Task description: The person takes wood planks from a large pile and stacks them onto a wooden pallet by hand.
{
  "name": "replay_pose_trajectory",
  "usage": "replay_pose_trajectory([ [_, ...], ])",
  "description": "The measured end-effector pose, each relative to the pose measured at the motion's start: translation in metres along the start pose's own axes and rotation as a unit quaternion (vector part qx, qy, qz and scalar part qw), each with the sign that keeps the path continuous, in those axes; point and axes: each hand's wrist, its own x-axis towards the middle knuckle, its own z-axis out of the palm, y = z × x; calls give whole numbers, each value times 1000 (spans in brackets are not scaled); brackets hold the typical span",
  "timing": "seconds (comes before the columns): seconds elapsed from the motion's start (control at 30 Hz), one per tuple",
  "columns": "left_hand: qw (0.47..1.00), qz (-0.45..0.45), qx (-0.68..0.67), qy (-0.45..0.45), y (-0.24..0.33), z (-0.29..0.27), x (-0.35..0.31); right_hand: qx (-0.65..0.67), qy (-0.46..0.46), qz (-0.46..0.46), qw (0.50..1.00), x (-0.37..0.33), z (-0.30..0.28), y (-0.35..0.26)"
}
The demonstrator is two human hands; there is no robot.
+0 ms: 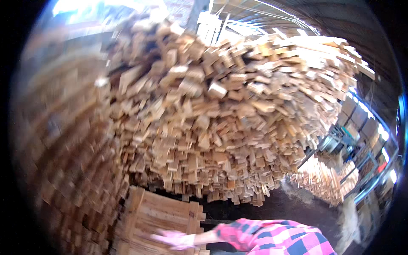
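A huge heap of wood offcuts [229, 114] towers above. Below it, a slatted wooden pallet [163, 216] stands upright, steadied by a gloved hand [172, 239] pressed flat against it, fingers spread, clamping nothing. The other hand is out of view.

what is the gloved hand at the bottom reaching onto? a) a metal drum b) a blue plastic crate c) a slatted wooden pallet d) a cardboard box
c: the gloved hand, coming off a pink checked sleeve, lies blurred over a slatted wooden pallet below the big heap of wood offcuts.
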Motion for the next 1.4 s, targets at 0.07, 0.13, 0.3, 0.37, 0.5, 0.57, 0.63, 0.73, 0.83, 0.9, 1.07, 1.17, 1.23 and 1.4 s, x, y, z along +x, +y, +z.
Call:
replay_pose_trajectory([
  [0.07, 993, 46, -1, -108, 54, 25, -2, -21, 140, 55, 988, -113, 4, 70],
  [0.13, 990, 38, 12, -135, 66, 14, -12, -65, 281, 137, 948, -150, -1, 98],
  [0.3, 986, 35, 37, -160, 127, -9, -28, -134, 507, 263, 810, -328, -157, 31],
  [0.37, 987, 69, 33, -140, 172, -25, -12, -197, 582, 244, 750, -384, -216, 12],
  [0.5, 977, 212, -18, -16, 373, -84, 45, -345, 726, 148, 576, -467, -338, -25],
  [0.57, 904, 409, -21, 125, 464, -103, 65, -391, 747, 123, 523, -487, -398, -41],
  [0.63, 791, 584, -40, 177, 572, -115, 87, -417, 742, 197, 487, -505, -454, -41],
  [0.73, 673, 647, 54, 355, 724, -118, 85, -402, 633, 366, 551, -514, -512, -57],
  [0.83, 722, 537, 230, 371, 838, -102, 63, -380, 595, 385, 594, -528, -533, -67],
  [0.9, 717, 475, 360, 360, 882, -112, 68, -392, 561, 333, 648, -521, -548, -66],
  [1.07, 755, 569, 254, 205, 938, -123, 141, -333, 512, 358, 706, -534, -572, -106],
  [1.17, 760, 573, 177, 250, 947, -176, 196, -372, 501, 259, 737, -503, -636, -115],
  [1.23, 829, 495, 181, 188, 952, -197, 163, -388, 508, 266, 722, -498, -650, -130],
  [1.4, 818, 575, -5, 3, 931, -216, 268, -401, 521, 257, 708, -441, -663, -121],
])
